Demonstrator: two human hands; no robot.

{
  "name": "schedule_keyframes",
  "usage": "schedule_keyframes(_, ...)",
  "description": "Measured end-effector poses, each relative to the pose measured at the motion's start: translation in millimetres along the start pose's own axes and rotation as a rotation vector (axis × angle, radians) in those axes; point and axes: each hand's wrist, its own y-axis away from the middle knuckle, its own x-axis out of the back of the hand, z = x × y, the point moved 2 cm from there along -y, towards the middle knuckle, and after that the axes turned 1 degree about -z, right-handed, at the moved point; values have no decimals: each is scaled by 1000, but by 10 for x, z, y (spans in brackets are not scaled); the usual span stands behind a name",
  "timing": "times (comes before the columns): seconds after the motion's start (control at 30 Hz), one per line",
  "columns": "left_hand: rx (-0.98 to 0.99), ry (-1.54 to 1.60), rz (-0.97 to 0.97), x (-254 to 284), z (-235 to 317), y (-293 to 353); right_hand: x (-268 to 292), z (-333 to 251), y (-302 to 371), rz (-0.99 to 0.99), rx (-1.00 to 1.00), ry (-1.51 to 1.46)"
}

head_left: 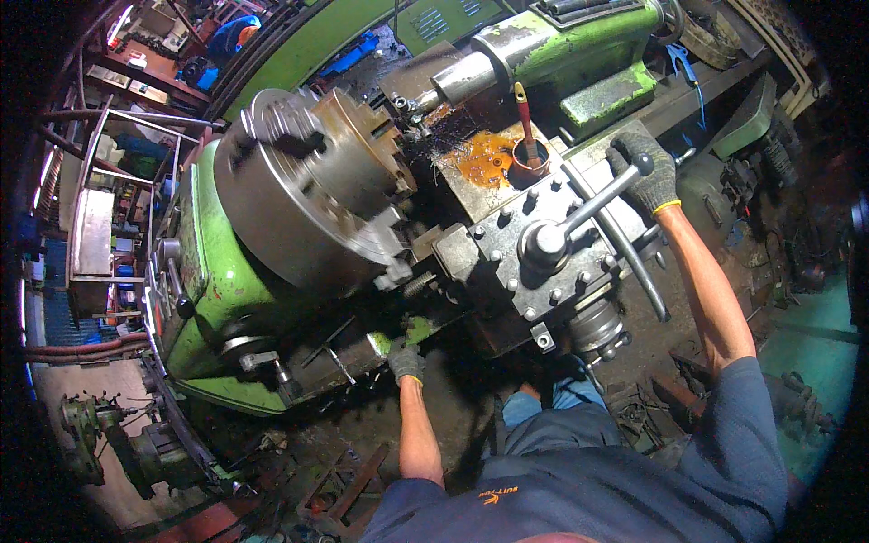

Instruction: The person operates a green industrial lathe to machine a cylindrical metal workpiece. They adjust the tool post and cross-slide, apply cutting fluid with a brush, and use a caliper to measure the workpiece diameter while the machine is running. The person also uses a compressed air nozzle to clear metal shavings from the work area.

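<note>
Both my hands wear grey work gloves. My right hand (644, 172) is at the far side of the tool post, its fingers curled downward. The ball-ended tool post lever (597, 201) crosses in front of that palm, and what the fingers close on is hidden. Low at the lathe's front, my left hand (406, 364) is closed against the edge near a green-painted part (418, 328); its grip is too small to make out. Left of the tool post, the large lathe chuck (281, 208) has motion-blurred jaws and carries a thick brown metal ring (358, 136).
A brush (523, 113) stands in a small cup (530, 161) beside orange-brown fluid (484, 158) and metal chips. Behind is the green tailstock (588, 54). A long bar (634, 262) juts from the tool post. Control levers (339, 362) stick out left of my left hand. Shelving (95, 226) stands far left.
</note>
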Motion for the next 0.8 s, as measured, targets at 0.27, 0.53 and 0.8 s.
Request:
schedule_keyframes(0.27,-27,33,20,-20,9,55,3,4,12,12,21,30)
schedule_keyframes(0.53,-3,-1,46,-11,-30,-17,-77,52,8,-3,-51,-31)
schedule_keyframes(0.8,-38,44,-19,4,-18,13,-13,16,9,-2,5,10)
